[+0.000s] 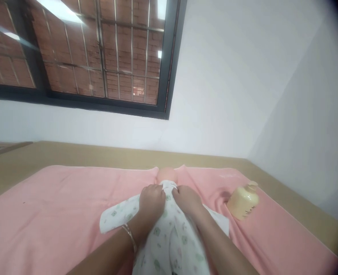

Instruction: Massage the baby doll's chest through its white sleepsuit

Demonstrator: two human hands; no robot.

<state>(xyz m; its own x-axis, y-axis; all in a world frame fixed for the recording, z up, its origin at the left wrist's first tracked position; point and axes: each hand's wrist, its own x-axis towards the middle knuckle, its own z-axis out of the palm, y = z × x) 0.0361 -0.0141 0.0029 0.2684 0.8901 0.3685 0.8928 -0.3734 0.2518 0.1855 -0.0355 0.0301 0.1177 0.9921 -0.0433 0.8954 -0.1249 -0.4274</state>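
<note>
A white baby garment (173, 233) with a small green and pink print is spread in front of me, its sleeves reaching out to both sides. Just past its neckline shows a smooth, skin-toned round shape (166, 175), which looks like a doll's head; the rest of it is hidden. My left hand (152, 200) is closed on the left side of the neckline, with a bracelet on that wrist. On the other side of the neckline, my right hand (187, 199) pinches the fabric. Both forearms cover parts of the garment.
A pink blanket (65, 206) with folds lies over a tan surface (100, 152). To the right, a pale yellow bottle-like container (243, 201) rests on the blanket. Behind are a white wall (215, 84) and a dark-framed barred window (106, 101).
</note>
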